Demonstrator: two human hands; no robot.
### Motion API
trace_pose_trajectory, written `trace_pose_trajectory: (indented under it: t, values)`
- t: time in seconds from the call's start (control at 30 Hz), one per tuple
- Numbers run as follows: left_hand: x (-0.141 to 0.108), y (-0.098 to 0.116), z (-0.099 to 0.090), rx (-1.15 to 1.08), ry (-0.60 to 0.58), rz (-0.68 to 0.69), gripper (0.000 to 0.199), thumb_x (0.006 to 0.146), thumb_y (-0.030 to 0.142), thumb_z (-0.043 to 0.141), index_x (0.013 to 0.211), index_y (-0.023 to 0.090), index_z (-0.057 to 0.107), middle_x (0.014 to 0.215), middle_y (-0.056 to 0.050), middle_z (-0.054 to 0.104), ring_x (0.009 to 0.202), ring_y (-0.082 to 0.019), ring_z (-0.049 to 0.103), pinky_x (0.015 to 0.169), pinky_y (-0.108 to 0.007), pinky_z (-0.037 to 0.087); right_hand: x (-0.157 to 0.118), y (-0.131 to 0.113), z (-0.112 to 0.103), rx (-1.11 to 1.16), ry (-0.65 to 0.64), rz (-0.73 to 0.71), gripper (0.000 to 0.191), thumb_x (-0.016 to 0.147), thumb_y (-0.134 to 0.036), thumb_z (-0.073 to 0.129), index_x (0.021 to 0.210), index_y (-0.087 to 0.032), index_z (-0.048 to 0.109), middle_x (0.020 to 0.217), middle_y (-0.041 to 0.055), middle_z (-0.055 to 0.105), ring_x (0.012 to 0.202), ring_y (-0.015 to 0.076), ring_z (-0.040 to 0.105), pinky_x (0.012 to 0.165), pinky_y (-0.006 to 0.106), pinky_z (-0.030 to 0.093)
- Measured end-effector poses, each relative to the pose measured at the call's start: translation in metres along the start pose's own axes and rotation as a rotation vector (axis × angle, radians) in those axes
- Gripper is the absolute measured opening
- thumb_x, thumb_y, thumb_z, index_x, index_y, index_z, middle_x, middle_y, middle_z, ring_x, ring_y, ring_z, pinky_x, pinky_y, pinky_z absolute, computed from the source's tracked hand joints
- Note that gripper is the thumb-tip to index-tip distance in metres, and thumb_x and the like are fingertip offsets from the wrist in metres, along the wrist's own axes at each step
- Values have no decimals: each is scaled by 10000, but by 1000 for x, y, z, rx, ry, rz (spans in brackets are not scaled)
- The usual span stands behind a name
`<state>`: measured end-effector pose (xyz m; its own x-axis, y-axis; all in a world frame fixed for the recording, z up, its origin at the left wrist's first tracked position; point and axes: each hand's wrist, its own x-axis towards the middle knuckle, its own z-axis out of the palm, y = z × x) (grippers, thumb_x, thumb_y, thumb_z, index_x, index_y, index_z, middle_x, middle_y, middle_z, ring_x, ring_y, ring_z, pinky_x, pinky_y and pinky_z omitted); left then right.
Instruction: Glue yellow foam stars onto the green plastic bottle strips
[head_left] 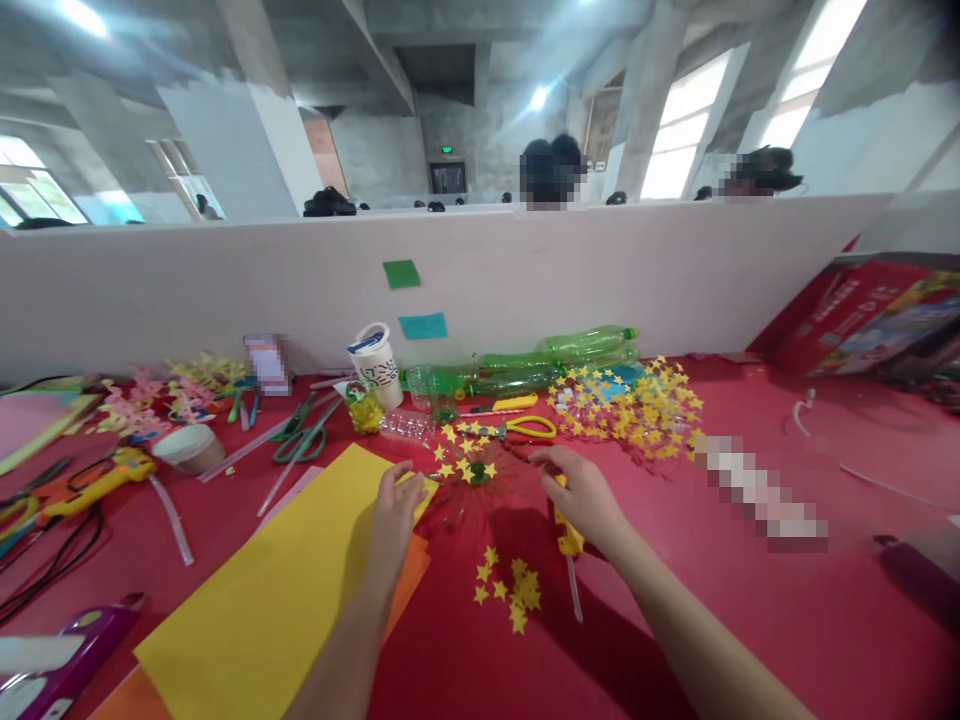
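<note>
On the red table stands a clear, fringed plastic piece with a green centre (pixel 478 472) and yellow stars at its strip tips. My left hand (pixel 397 500) is at its left side, above the edge of a yellow sheet (pixel 277 580), with its fingers curled and a little apart; nothing shows in them. To the right of the piece, my right hand (pixel 577 490) hovers over a yellow glue gun (pixel 568 532). Its fingers point left, and I cannot make out whether they hold anything. Loose yellow stars (pixel 525 590) lie in front of the fringed piece.
Green bottles (pixel 525 375), a white cup (pixel 377 368) and yellow-handled scissors (pixel 531 429) lie or stand behind. A star-tipped pile (pixel 630 410) is at back right. Green scissors (pixel 301 443), another glue gun (pixel 97 487) and a paper cup (pixel 189 449) are left. A white partition (pixel 225 290) stands behind.
</note>
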<state>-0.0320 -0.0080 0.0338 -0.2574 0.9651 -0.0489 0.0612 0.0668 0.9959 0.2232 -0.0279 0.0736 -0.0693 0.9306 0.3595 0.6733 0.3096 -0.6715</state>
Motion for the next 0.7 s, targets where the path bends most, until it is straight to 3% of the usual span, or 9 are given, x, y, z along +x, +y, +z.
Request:
trace_pose_trajectory:
  t: [0.13,0.2,0.3,0.4,0.5,0.6,0.7]
  values:
    - [0,-1,-1,-81,-35,-10,330,741,419,551,1005,234,478,1127,-74,548,916,-189,620,791,-309,492,-2,-7,5,-73,30,16,258,827,-293,474,1045,-213,587,1076,78,567,893,201,578,766,312,451]
    - [1,0,-1,-86,-36,-5,310,747,410,549,993,234,480,1163,-83,519,957,-196,599,802,-308,484,-2,-9,4,-97,17,-6,257,824,-219,456,1043,-217,591,1086,81,559,909,200,571,775,315,450]
    - [-1,6,-3,14,37,43,276,753,392,546,987,257,489,1118,-70,541,1015,-215,559,853,-317,443,-1,-12,1,-127,-86,-165,360,729,-55,465,1010,-226,610,1041,58,588,981,200,533,848,323,418]
    - [-1,11,-5,111,137,113,250,754,367,543,978,266,494,1112,-65,531,1069,-228,516,881,-322,415,-1,-15,6,-161,-164,-260,361,697,-61,521,1010,-212,618,1011,58,605,1001,216,512,879,346,392]
    - [3,10,-8,22,133,38,193,749,302,538,927,257,480,1111,-59,506,1010,-218,548,832,-323,452,-1,-18,14,-161,-207,-268,248,713,-84,528,898,-200,646,933,57,625,944,210,535,848,331,400]
    - [8,5,-11,-215,88,-113,138,737,191,517,845,232,440,1044,-52,513,918,-183,587,760,-308,501,2,-16,12,-80,-184,-199,275,691,-37,470,823,-209,640,899,37,626,899,182,557,814,285,409]
    - [10,0,-11,-324,55,-175,178,712,89,501,815,212,422,910,-38,548,819,-151,619,746,-307,515,14,-9,2,7,-44,39,233,738,-103,452,863,-208,618,951,45,609,902,182,566,798,288,416]
